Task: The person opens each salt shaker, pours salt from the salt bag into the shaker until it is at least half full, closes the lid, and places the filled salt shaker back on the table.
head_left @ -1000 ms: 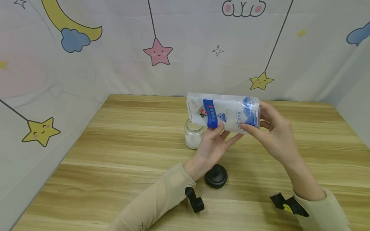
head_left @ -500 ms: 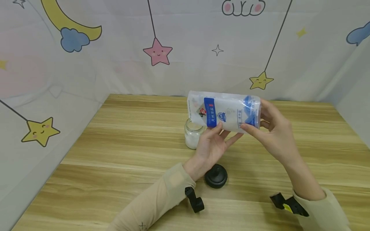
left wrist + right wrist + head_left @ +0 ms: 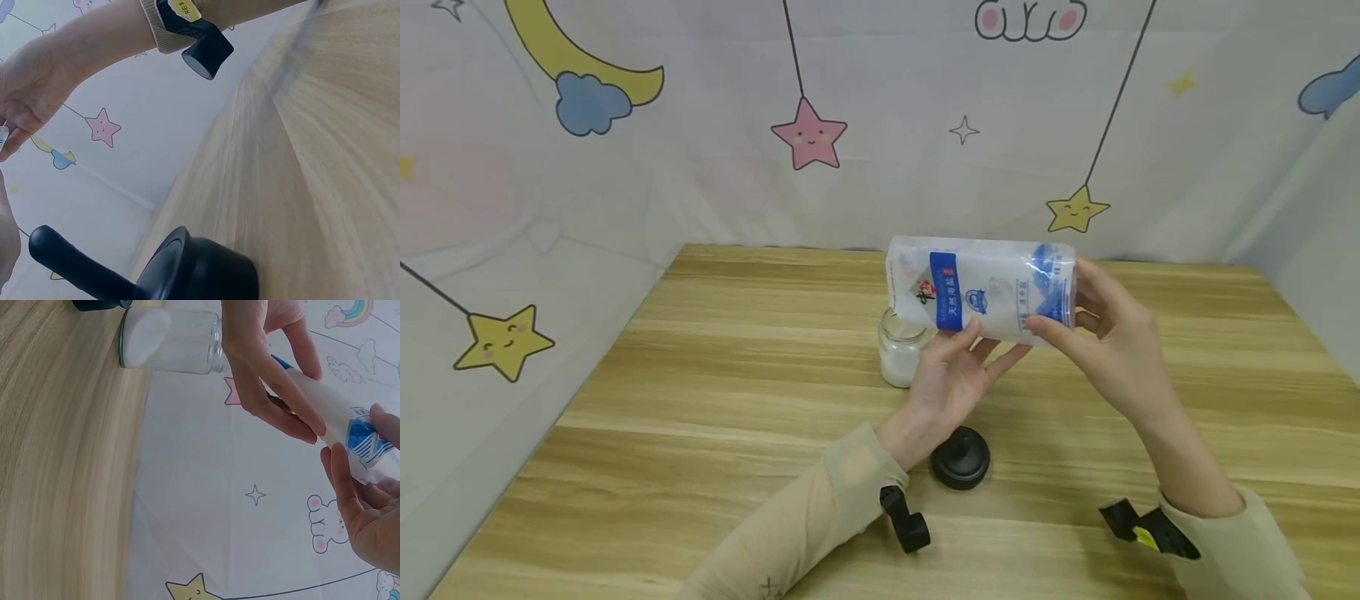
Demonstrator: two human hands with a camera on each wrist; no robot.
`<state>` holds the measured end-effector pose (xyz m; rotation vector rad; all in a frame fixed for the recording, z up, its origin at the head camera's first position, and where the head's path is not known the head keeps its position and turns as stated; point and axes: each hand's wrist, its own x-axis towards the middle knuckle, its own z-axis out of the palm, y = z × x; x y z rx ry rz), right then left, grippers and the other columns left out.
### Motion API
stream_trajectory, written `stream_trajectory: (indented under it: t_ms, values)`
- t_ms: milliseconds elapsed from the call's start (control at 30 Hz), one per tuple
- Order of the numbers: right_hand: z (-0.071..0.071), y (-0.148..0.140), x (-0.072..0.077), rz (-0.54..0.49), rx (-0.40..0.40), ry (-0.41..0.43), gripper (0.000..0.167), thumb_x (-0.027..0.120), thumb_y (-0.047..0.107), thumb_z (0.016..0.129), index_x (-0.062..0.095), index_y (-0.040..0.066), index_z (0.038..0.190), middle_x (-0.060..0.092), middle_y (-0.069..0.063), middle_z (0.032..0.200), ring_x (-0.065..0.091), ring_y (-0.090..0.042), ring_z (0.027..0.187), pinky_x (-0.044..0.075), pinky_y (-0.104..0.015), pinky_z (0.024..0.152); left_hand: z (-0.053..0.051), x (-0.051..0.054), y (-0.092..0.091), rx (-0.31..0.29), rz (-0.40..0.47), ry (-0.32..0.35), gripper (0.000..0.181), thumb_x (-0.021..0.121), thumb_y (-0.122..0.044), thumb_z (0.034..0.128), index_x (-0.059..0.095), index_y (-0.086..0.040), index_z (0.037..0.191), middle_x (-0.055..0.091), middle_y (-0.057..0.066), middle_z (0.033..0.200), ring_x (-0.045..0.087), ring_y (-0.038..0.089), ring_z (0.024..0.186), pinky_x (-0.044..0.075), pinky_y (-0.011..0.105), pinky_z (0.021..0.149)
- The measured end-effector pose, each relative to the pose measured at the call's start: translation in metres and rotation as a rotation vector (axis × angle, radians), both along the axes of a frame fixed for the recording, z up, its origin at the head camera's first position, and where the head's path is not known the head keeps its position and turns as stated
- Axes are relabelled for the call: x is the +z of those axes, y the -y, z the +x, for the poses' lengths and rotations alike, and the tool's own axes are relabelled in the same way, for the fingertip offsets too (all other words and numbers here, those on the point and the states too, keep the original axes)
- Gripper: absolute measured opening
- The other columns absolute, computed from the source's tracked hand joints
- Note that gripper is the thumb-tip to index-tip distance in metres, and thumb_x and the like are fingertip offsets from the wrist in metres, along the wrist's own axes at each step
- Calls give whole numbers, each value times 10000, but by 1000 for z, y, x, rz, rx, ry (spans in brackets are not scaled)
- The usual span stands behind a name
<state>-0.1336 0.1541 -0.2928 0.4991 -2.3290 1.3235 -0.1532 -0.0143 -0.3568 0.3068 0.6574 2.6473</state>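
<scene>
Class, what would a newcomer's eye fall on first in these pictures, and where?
First, the white and blue bag, held sideways above the table by the left hand and right hand. Then the glass jar, partly hidden behind them, and the black lid nearer the viewer.

We see the jar partly hidden behind the bag and left hand, the lid cut off in the left wrist view, small print unreadable.

Wood-grain table, white backdrop, pink star, yellow moon
</scene>
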Motion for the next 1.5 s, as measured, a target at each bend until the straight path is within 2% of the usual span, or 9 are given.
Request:
stream_trajectory:
  t_ms: [267,1033,1500]
  values:
    - [0,3,3,2,2,-10,639,740,22,814,503,164,1390,588,204,1144,611,27,957,505,-71,756,-1,2,0,10,-23,0,424,459,-148,1011,435,-287,1410,503,-23,1404,512,140,1227,355,503,1136]
    - [0,7,9,-6,5,-9,656,748,8,800,496,150,1389,601,217,1129,625,30,935,515,-81,738,3,5,2,11,25,35,425,494,-141,986,465,-282,1385,527,-33,1362,512,142,1221,387,476,1120]
    - [-1,9,9,-44,-5,-22,601,748,-16,791,519,68,1341,636,224,1101,642,42,932,531,-90,741,3,8,2,10,18,56,405,448,-114,1006,470,-314,1358,527,-64,1346,516,119,1216,373,444,1139]
